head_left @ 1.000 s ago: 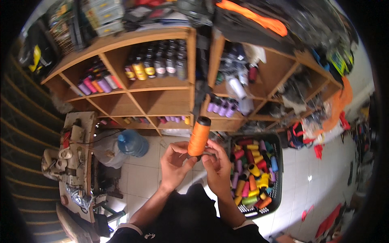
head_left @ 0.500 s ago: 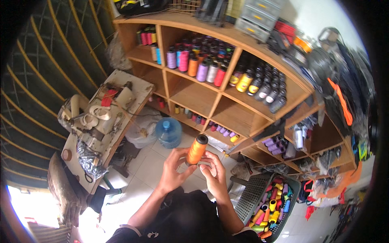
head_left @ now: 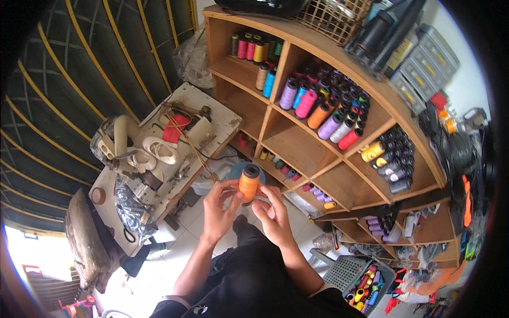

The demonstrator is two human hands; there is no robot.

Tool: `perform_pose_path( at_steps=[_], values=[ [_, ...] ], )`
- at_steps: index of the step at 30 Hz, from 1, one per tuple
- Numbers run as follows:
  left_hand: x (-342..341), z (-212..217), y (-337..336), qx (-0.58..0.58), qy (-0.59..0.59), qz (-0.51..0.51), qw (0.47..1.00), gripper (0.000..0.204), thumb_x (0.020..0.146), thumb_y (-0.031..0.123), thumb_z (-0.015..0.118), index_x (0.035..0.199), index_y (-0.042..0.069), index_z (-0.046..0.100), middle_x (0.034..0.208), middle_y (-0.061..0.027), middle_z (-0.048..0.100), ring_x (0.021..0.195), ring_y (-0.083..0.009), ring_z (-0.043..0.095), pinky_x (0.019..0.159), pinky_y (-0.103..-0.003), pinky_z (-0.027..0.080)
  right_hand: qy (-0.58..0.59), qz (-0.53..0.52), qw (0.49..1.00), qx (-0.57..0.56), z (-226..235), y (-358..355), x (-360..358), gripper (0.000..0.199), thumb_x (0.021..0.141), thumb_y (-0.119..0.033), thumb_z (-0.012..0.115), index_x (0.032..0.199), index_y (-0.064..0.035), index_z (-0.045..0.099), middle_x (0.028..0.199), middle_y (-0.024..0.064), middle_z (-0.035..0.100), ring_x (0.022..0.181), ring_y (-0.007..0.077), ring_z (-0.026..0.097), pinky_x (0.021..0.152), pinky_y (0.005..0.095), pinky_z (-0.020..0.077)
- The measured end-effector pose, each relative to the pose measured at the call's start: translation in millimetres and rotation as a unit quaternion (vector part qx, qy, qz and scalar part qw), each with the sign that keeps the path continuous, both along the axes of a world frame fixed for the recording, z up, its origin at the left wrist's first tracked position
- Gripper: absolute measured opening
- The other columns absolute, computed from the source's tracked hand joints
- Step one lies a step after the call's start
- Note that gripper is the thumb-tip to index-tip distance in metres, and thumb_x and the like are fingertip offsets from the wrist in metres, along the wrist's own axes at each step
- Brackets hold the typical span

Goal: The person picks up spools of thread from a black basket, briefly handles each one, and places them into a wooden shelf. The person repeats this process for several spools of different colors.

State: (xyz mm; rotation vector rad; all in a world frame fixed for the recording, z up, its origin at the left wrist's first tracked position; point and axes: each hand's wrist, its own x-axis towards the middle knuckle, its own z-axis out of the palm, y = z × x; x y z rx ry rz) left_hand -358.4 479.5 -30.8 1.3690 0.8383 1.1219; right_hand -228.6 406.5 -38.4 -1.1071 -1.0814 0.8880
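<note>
An orange spool of thread [head_left: 248,185] stands nearly upright between my hands, its dark cap on top and a dark base below. My left hand [head_left: 218,214] grips it from the left, fingers behind and thumb along its side. Fingers of my right hand [head_left: 273,214] hold it on the right near the base, the thumb bent in front. A wooden shelf unit [head_left: 313,172] stands ahead, with thread spools in purple, pink, orange, silver and red [head_left: 331,124] in its upper middle compartment. Yellow and black spools [head_left: 389,164] fill the compartment to its right.
A sewing machine table [head_left: 225,119] on the left carries a white machine and a black plastic bag [head_left: 132,201]. Behind my hands is a blue water jug [head_left: 233,170]. A grey-green basket [head_left: 344,273] of mixed spools sits on the floor at lower right. Yellow-barred shutters [head_left: 93,53] line the left.
My view has turned rightward-tilted and closer to the shelf, which now appears larger. The orange spool stays between both hands and stands more upright. The basket shows lower in view.
</note>
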Motion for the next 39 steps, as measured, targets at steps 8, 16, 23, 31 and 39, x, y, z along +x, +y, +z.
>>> perform_pose_path(
  at_steps=[8, 16, 23, 31, 39],
  values=[
    [10.5, 1.1, 129.4, 0.086, 0.044, 0.043, 0.994, 0.021, 0.084, -0.003, 0.063, 0.105, -0.002, 0.060, 0.098, -0.0107, 0.059, 0.093, -0.0166, 0.060, 0.080, -0.029, 0.050, -0.020, 0.023, 0.999, -0.009, 10.9, 139.3, 8.1, 0.057, 0.089, -0.013, 0.060, 0.139, -0.0046, 0.033, 0.126, 0.0119, 0.040, 0.120, 0.0233, 0.044, 0.099, 0.0375, 0.0406],
    [61.9, 12.4, 272.9, 0.126, 0.059, 0.042, 0.989, 0.025, 0.084, -0.004, 0.061, 0.108, 0.000, 0.057, 0.099, -0.0091, 0.058, 0.092, -0.0162, 0.059, 0.077, -0.029, 0.051, -0.024, -0.019, 1.000, -0.008, 14.0, 285.4, 44.8, 0.057, 0.089, -0.017, 0.061, 0.137, -0.0030, 0.034, 0.126, 0.0149, 0.038, 0.122, 0.0274, 0.043, 0.098, 0.0385, 0.0424],
    [126.9, 19.1, 391.5, 0.216, 0.074, -0.034, 0.973, 0.034, 0.081, -0.007, 0.058, 0.113, 0.001, 0.056, 0.094, -0.0107, 0.061, 0.085, -0.0192, 0.061, 0.072, -0.030, 0.051, -0.103, -0.107, 0.989, -0.028, 26.7, 396.9, 104.4, 0.052, 0.086, -0.018, 0.063, 0.131, 0.0005, 0.043, 0.116, 0.0169, 0.057, 0.101, 0.0263, 0.059, 0.091, 0.0342, 0.0444],
    [206.6, 30.9, 483.5, 0.246, 0.037, -0.135, 0.959, 0.025, 0.086, 0.011, 0.056, 0.107, -0.003, 0.057, 0.090, -0.0174, 0.066, 0.078, -0.0258, 0.066, 0.068, -0.035, 0.051, -0.079, -0.242, 0.965, -0.061, 57.1, 456.0, 170.3, 0.044, 0.089, -0.022, 0.056, 0.128, -0.0043, 0.048, 0.118, 0.0105, 0.056, 0.108, 0.0200, 0.053, 0.092, 0.0324, 0.0421],
    [271.5, 23.8, 550.9, 0.377, 0.142, -0.229, 0.886, 0.048, 0.091, 0.033, 0.049, 0.127, 0.001, 0.049, 0.133, -0.0184, 0.049, 0.124, -0.0313, 0.043, 0.103, -0.039, 0.034, -0.112, -0.349, 0.930, -0.024, 68.2, 495.7, 211.9, 0.043, 0.090, -0.026, 0.054, 0.126, -0.0043, 0.050, 0.119, 0.0111, 0.056, 0.109, 0.0226, 0.053, 0.092, 0.0335, 0.0418]
  ],
)
